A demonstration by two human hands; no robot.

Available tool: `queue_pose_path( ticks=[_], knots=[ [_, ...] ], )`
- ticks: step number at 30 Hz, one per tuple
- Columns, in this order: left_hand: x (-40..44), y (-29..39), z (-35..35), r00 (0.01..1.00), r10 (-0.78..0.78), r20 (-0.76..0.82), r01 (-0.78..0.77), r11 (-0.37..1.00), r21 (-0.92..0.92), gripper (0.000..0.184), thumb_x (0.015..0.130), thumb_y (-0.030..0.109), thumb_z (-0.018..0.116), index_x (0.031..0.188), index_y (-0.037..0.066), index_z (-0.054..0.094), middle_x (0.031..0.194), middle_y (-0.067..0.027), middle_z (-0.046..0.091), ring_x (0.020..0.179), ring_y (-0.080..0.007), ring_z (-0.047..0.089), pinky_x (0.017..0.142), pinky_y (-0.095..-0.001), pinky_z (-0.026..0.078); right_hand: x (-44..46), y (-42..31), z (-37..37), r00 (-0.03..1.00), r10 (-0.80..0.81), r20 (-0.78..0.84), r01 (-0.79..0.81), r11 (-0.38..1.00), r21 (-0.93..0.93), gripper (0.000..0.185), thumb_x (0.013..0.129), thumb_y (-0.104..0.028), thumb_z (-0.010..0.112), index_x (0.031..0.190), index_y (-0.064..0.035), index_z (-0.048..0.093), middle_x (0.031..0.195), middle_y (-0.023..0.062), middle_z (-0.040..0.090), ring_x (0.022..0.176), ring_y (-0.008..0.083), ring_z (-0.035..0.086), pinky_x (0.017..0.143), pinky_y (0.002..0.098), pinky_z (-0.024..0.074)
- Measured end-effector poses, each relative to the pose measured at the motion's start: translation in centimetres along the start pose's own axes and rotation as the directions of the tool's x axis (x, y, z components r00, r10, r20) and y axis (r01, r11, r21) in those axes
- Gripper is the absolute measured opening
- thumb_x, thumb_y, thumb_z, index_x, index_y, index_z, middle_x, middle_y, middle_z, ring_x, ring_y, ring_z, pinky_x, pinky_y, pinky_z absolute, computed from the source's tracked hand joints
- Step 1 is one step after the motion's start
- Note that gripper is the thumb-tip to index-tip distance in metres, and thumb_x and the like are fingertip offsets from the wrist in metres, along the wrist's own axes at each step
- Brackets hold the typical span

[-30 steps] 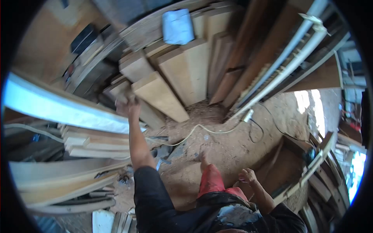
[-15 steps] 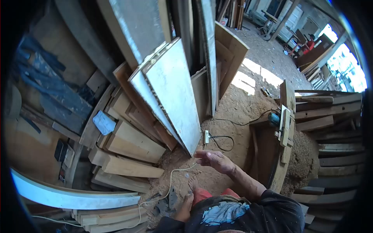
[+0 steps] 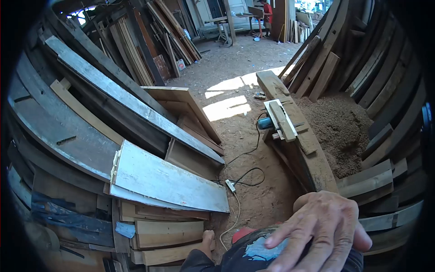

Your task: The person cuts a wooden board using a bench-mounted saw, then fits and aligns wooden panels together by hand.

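Note:
My right hand (image 3: 324,229) is raised close to the camera at the lower right, fingers spread and holding nothing. Part of my left hand (image 3: 208,239) shows low down beside the stacked wood blocks (image 3: 170,233); its fingers are not clear. Beyond my right hand lies a long wooden beam (image 3: 312,158) used as a bench. On it sits a teal power tool (image 3: 265,123) beside a pale board with a wood strip (image 3: 282,120). White-faced panels (image 3: 167,177) lean to the left of my body.
A white power strip (image 3: 230,185) with cords lies on the dusty floor. Sawdust (image 3: 340,131) is heaped right of the beam. Planks (image 3: 324,59) lean along both sides. A blue cloth (image 3: 125,229) rests on the wood. Far off stands a person in red (image 3: 267,18).
The view has turned to the right and lifted toward the workshop's far end. My right hand has moved from near the white panels to close before the camera, low right.

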State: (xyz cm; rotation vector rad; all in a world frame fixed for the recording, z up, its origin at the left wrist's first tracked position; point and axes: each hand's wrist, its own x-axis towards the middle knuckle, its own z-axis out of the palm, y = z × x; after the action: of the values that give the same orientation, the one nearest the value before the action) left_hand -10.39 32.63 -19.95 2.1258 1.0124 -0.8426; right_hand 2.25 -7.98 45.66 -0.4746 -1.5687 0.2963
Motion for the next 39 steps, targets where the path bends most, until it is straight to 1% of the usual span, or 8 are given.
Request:
queue_pose_path(
  ticks=[5, 8, 12, 14, 16, 19, 26, 39],
  knots=[
    [-1.7, 13.5, 13.9, 0.855, 0.378, 0.355, -0.322, 0.924, -0.208, 0.037, 0.094, 0.034, 0.056, 0.107, 0.005, 0.075, 0.077, -0.0085, 0.065, 0.07, -0.0191, 0.062, 0.065, -0.0353, 0.051, -12.4, -2.5, 3.9, 0.943, 0.17, 0.287, -0.196, 0.979, 0.063, 0.086, 0.102, -0.062, 0.037, 0.155, 0.0058, 0.031, 0.159, 0.0398, 0.018, 0.149, 0.0573, 0.012, 0.117, 0.0688, 0.0044],
    [-7.8, 21.2, 20.0, 0.705, 0.569, 0.423, -0.472, 0.822, -0.32, 0.039, 0.101, 0.03, 0.056, 0.128, 0.003, 0.062, 0.093, -0.005, 0.062, 0.079, -0.0152, 0.06, 0.069, -0.0307, 0.051, -19.7, -2.0, 8.5, 0.843, 0.538, -0.017, -0.536, 0.841, 0.074, 0.078, 0.105, -0.056, 0.038, 0.158, -0.0001, 0.029, 0.164, 0.029, 0.019, 0.154, 0.04, 0.014, 0.122, 0.0546, 0.0102],
    [-12.1, 25.5, 24.6, 0.597, 0.59, 0.543, -0.536, 0.797, -0.277, 0.044, 0.102, 0.029, 0.058, 0.136, 0.001, 0.056, 0.113, -0.0111, 0.068, 0.096, -0.0191, 0.067, 0.082, -0.0334, 0.056, -38.3, -2.1, 10.6, 0.185, 0.959, -0.217, -0.911, 0.25, 0.329, 0.066, 0.107, -0.051, 0.039, 0.152, -0.0029, 0.043, 0.161, 0.017, 0.035, 0.15, 0.0299, 0.031, 0.121, 0.0462, 0.0211],
    [-13.8, 25.7, 24.4, 0.65, 0.57, 0.503, -0.616, 0.783, -0.09, 0.046, 0.099, 0.032, 0.06, 0.132, 0.0, 0.061, 0.113, -0.0137, 0.07, 0.099, -0.0219, 0.067, 0.085, -0.0375, 0.056, -39.4, -6.0, 9.6, -0.577, 0.727, -0.373, -0.799, -0.598, 0.071, 0.065, 0.1, -0.054, 0.053, 0.141, -0.0029, 0.057, 0.147, 0.0205, 0.053, 0.137, 0.0365, 0.048, 0.115, 0.0458, 0.0345],
    [-11.6, 26.4, 24.9, 0.63, 0.656, 0.415, -0.773, 0.582, 0.253, 0.051, 0.093, 0.038, 0.061, 0.127, 0.0, 0.065, 0.111, -0.0168, 0.072, 0.102, -0.0255, 0.068, 0.089, -0.0418, 0.056, -44.3, -8.7, 11.5, -0.392, 0.443, -0.807, -0.455, -0.855, -0.248, 0.058, 0.095, -0.05, 0.059, 0.132, -0.0061, 0.064, 0.133, 0.0197, 0.064, 0.125, 0.039, 0.057, 0.109, 0.0427, 0.0411],
    [-10.2, 25.5, 24.9, 0.749, 0.548, 0.371, -0.619, 0.779, 0.101, 0.048, 0.089, 0.038, 0.061, 0.114, -0.002, 0.071, 0.104, -0.019, 0.074, 0.097, -0.0263, 0.07, 0.089, -0.0398, 0.054, -52.4, -11.3, 13.0, -0.231, 0.104, -0.967, -0.951, -0.234, 0.202, 0.045, 0.092, -0.042, 0.061, 0.117, -0.0059, 0.069, 0.117, 0.0217, 0.069, 0.11, 0.0396, 0.063, 0.101, 0.0447, 0.046],
    [-12.3, 26.5, 22.9, 0.778, 0.422, 0.466, -0.558, 0.805, 0.203, 0.042, 0.089, 0.032, 0.059, 0.109, -0.001, 0.074, 0.092, -0.0158, 0.074, 0.09, -0.0248, 0.07, 0.08, -0.0396, 0.053, -49.9, -14.4, 11.1, -0.543, 0.21, -0.813, -0.811, -0.385, 0.441, 0.037, 0.093, -0.034, 0.057, 0.103, -0.0005, 0.07, 0.103, 0.0241, 0.07, 0.1, 0.0421, 0.067, 0.086, 0.0475, 0.051],
    [-5.8, 38.0, 21.7, 0.675, 0.506, 0.538, -0.599, 0.801, -0.002, 0.047, 0.095, 0.032, 0.059, 0.126, -0.003, 0.066, 0.111, -0.0159, 0.072, 0.101, -0.0243, 0.067, 0.089, -0.0373, 0.052, -53.3, -3.5, -2.4, -0.374, 0.568, -0.733, -0.924, -0.294, 0.243, 0.041, 0.093, -0.037, 0.059, 0.105, -0.0009, 0.073, 0.105, 0.0245, 0.072, 0.103, 0.0406, 0.068, 0.09, 0.0475, 0.0519]
  ],
)
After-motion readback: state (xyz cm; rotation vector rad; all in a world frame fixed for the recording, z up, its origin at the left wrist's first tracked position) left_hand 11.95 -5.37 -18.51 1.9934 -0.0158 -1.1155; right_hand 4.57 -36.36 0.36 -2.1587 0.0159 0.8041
